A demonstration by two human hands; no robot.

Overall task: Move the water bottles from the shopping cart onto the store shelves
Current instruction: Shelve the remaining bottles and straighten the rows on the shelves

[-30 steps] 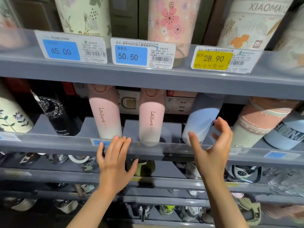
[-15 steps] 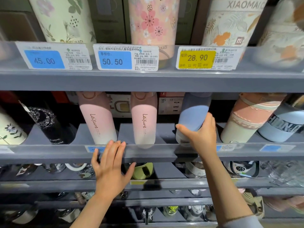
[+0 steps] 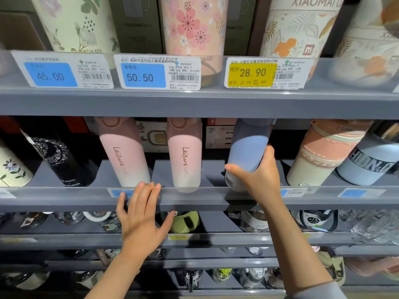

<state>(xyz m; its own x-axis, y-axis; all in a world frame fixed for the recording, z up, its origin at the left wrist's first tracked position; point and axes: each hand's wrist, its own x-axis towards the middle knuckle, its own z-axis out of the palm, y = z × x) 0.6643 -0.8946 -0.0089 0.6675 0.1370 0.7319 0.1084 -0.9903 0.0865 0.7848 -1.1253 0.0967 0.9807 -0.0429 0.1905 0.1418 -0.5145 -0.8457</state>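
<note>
Blue bottle [image 3: 248, 156]: stood on the middle shelf [image 3: 216, 199], just right of two pink bottles [image 3: 185, 156].
Right hand [image 3: 259, 180]: wrapped around the low part of the blue bottle, thumb out to the left.
Left hand [image 3: 140, 221]: flat, fingers straight, laid against the shelf's front rail; nothing is held.
Price tags [image 3: 159, 72]: stuck on the shelf above.

On the shelf [image 3: 194, 199], 2 Leisure bottles [image 3: 123, 156] stand left of the held bottle [image 3: 246, 152].

Blue bottle [image 3: 248, 152] cap hidden behind upper shelf [image 3: 194, 102]
</note>
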